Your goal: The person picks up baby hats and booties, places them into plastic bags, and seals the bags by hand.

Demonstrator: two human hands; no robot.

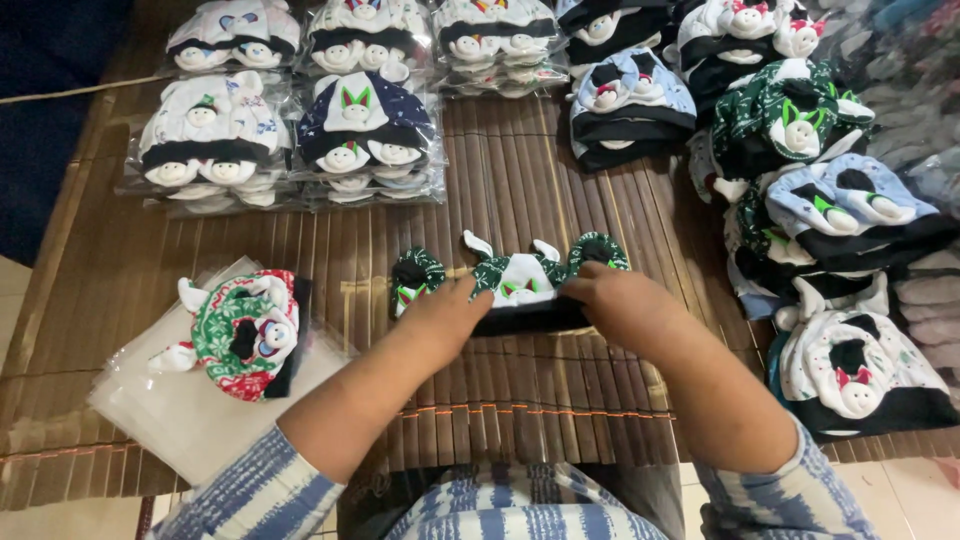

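Observation:
A green-and-white baby hat (520,283) with small white ears and a black band lies flat on the brown slatted mat (520,190), with two little green mittens beside it. My left hand (447,312) rests on its left side, next to the left mitten (415,275). My right hand (612,302) presses on its right side, just below the right mitten (600,248). Both hands have fingers curled onto the fabric of the black band.
A red, green and white hat set (245,332) lies on a stack of clear plastic bags (180,405) at the left. Bagged hat sets (290,130) line the far side. Unbagged hat piles (830,220) stand at the right.

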